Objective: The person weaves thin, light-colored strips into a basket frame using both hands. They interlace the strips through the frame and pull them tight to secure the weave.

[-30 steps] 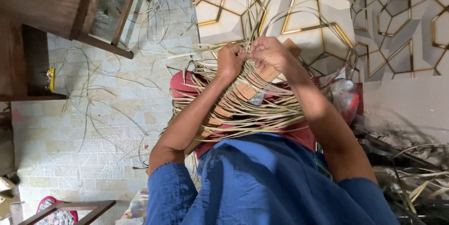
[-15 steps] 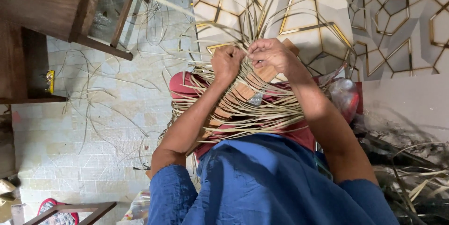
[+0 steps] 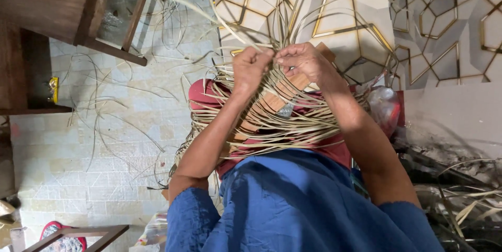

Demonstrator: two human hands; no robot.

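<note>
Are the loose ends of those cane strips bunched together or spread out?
Bunched: both the left hand and right hand pinch the cane strips together at the top.

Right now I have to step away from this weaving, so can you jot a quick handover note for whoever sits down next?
Left hand: fist closed on the upright cane strips.
Right hand: pinching the same strips beside it.
Woven piece lies on the lap, over a wooden block.
Done: several rows wound round.
Left: the loose strip ends fanning upward are unwoven; spare strips lie on the tiled floor.
</note>
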